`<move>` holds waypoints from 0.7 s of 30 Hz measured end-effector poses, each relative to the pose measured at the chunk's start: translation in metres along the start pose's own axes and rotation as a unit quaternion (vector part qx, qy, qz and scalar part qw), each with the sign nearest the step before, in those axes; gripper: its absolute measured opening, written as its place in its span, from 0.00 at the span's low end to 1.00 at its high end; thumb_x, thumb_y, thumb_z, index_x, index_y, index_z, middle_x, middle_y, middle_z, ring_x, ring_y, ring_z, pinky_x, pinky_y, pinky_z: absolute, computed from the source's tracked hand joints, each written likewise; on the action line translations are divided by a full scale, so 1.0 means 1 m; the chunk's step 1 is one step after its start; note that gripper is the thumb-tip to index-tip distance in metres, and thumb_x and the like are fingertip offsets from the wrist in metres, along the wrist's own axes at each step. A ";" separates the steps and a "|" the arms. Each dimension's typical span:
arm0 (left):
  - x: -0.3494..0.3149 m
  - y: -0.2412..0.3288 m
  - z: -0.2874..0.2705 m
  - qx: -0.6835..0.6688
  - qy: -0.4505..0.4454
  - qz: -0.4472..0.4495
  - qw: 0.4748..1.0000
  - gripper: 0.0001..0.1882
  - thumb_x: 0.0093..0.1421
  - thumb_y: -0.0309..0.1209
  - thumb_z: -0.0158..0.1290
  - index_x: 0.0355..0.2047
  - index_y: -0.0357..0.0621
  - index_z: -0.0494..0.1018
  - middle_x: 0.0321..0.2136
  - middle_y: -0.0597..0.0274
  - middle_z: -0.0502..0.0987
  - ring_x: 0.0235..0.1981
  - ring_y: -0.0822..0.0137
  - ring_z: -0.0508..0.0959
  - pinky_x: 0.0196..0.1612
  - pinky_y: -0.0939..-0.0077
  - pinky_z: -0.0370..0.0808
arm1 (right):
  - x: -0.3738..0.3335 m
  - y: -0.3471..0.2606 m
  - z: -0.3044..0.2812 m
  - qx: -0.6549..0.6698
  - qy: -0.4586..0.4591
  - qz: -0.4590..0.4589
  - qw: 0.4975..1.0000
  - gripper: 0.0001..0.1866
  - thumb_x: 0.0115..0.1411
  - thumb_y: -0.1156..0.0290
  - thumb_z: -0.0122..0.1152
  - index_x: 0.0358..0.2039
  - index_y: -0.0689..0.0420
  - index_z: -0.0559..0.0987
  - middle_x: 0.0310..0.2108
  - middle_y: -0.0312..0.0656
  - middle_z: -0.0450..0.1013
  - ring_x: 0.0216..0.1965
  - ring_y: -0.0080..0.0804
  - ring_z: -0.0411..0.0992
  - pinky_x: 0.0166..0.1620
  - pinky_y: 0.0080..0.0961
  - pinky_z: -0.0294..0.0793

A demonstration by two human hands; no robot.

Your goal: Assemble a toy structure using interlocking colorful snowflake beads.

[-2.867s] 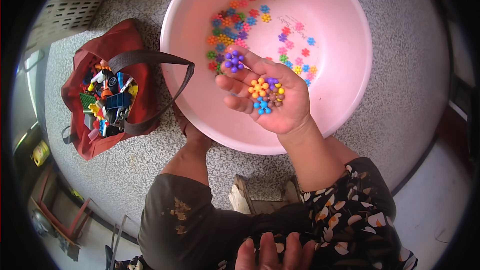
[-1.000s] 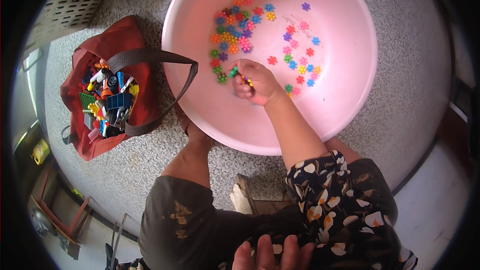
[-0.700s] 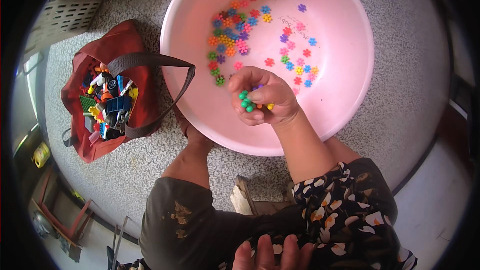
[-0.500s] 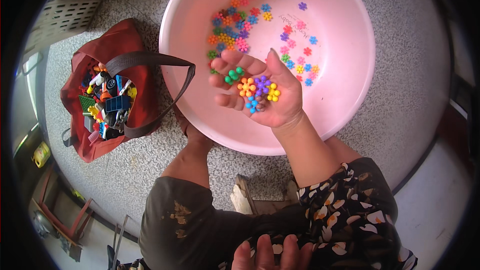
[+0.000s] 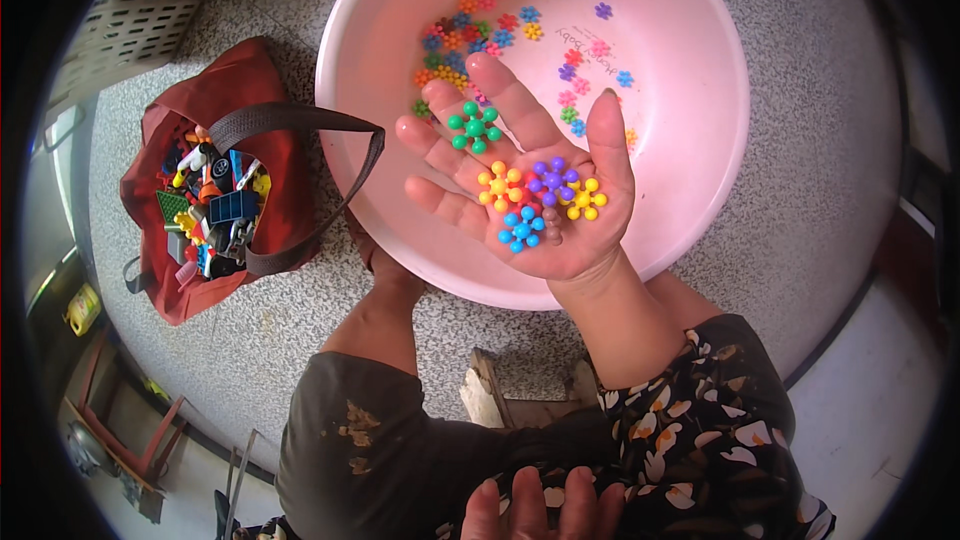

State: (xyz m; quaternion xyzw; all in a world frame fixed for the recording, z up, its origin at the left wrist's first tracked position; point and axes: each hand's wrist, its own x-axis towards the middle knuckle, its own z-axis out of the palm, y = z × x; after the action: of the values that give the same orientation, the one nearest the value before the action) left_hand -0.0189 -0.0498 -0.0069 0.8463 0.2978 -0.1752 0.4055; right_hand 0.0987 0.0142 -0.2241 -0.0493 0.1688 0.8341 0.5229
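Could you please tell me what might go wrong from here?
First, the green flower piece rests out on the fingers of the open right hand, so a slight tilt could drop it into the pink basin. Second, the dark strap of the red bag overlaps the basin's rim in this view; if snagged, it might tip the bag and spill its toys.

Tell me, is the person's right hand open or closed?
Open: the bare right hand is palm-up, fingers spread, with a green plastic flower-shaped piece resting on them.
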 end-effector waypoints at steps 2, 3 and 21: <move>-0.002 0.002 0.008 -0.002 0.028 -0.007 1.000 0.23 0.54 0.34 0.43 0.51 0.39 0.65 0.52 0.46 0.63 0.53 0.44 0.63 0.54 0.45 0.61 | 0.000 0.001 0.002 0.000 -0.023 0.003 1.000 0.38 0.58 0.38 0.29 0.62 0.49 0.48 0.63 0.43 0.45 0.65 0.46 0.36 0.62 0.50 0.38; -0.003 0.003 0.012 -0.005 0.056 -0.014 0.998 0.23 0.54 0.34 0.43 0.51 0.39 0.65 0.52 0.46 0.63 0.54 0.43 0.63 0.54 0.45 0.61 | 0.001 0.001 0.001 0.000 -0.024 0.003 1.000 0.38 0.58 0.38 0.29 0.62 0.49 0.48 0.63 0.43 0.45 0.65 0.46 0.36 0.62 0.50 0.38; 0.001 -0.003 0.000 0.013 0.014 0.012 1.000 0.21 0.55 0.31 0.43 0.49 0.38 0.66 0.50 0.44 0.65 0.51 0.43 0.65 0.50 0.47 0.66 | 0.041 -0.044 -0.160 -0.802 0.230 -0.100 0.542 0.11 0.53 0.70 0.57 0.37 0.58 0.72 0.25 0.38 0.72 0.21 0.29 0.69 0.24 0.25 0.68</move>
State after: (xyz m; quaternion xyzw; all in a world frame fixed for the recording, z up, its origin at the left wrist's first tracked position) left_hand -0.0199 -0.0479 -0.0095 0.8572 0.2912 -0.1626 0.3925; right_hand 0.1045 0.0136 -0.3947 -0.6551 -0.4618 0.5237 0.2887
